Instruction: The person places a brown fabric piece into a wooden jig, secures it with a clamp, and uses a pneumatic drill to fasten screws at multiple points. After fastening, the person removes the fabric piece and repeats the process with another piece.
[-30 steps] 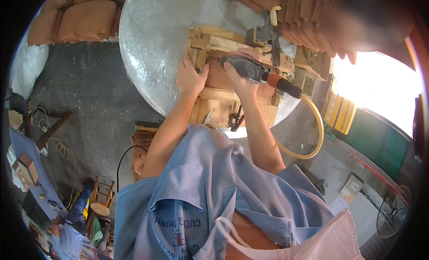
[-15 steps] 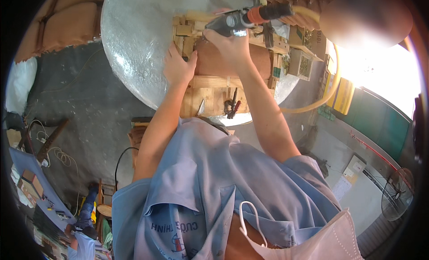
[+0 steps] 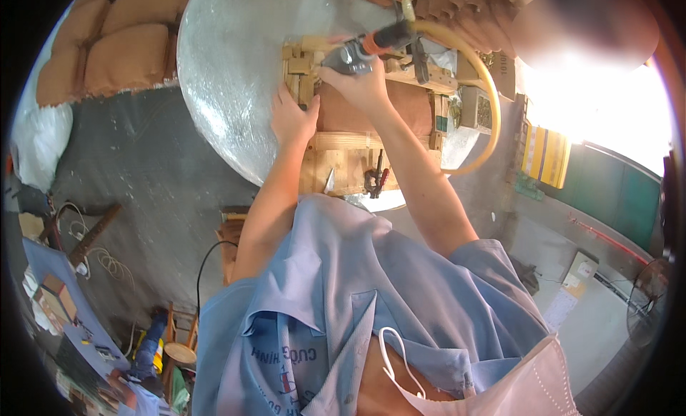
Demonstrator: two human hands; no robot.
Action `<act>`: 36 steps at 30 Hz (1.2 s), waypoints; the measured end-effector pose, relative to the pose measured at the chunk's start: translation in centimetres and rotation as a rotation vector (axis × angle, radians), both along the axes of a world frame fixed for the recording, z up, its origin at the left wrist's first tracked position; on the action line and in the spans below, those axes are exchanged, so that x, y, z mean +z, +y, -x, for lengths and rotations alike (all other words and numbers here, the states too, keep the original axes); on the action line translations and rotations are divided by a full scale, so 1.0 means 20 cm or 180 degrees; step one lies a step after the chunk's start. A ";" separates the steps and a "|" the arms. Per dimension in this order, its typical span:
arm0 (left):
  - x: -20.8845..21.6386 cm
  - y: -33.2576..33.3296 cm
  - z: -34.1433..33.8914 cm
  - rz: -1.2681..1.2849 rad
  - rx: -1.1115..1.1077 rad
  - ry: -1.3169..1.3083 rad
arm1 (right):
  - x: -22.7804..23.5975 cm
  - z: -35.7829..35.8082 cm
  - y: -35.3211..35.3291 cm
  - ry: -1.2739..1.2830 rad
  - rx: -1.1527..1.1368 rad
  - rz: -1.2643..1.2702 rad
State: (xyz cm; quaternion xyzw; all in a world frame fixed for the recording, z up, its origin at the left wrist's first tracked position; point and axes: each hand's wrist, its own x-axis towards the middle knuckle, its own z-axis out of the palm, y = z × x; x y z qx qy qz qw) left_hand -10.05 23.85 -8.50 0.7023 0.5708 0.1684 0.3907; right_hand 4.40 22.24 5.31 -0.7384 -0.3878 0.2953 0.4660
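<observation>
My right hand [image 3: 363, 86] grips a hose-fed air tool [image 3: 350, 57] with a dark grey body, an orange collar and a black rear end. The tool is over the far left part of a wooden jig [image 3: 336, 140], and its tip is too blurred to place exactly. A brown panel [image 3: 400, 114] lies inside the jig. My left hand [image 3: 294, 119] rests at the jig's left side, fingers extended and thumb apart, its palm side hidden. On the jig's near board sits a toggle clamp [image 3: 376, 177] with a red handle.
The jig stands on a round table [image 3: 229, 80] wrapped in clear film. A yellow hose [image 3: 493, 101] loops round to the right. Open boxes of small metal pieces [image 3: 480, 107] are beyond it. Stacked brown cushions [image 3: 128, 48] are at far left; a person [image 3: 136, 394] is at lower left.
My right hand and the air tool have shifted slightly left and nearer to me. The hose now curves closer to the jig. My left hand stays at the jig's left side.
</observation>
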 end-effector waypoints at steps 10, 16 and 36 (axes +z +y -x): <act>-0.04 -0.01 -0.03 -0.0154 0.0021 0.0014 | 0.23 -0.10 -1.10 0.1274 -0.2332 -0.1092; 0.00 -0.04 -0.06 -0.0046 -0.0207 0.0053 | 0.13 -0.12 -1.76 0.2234 -0.4232 -0.2395; 0.08 -0.10 -0.32 -0.0023 0.0369 0.2079 | -0.79 -1.24 -1.77 0.4988 -0.4964 -0.4034</act>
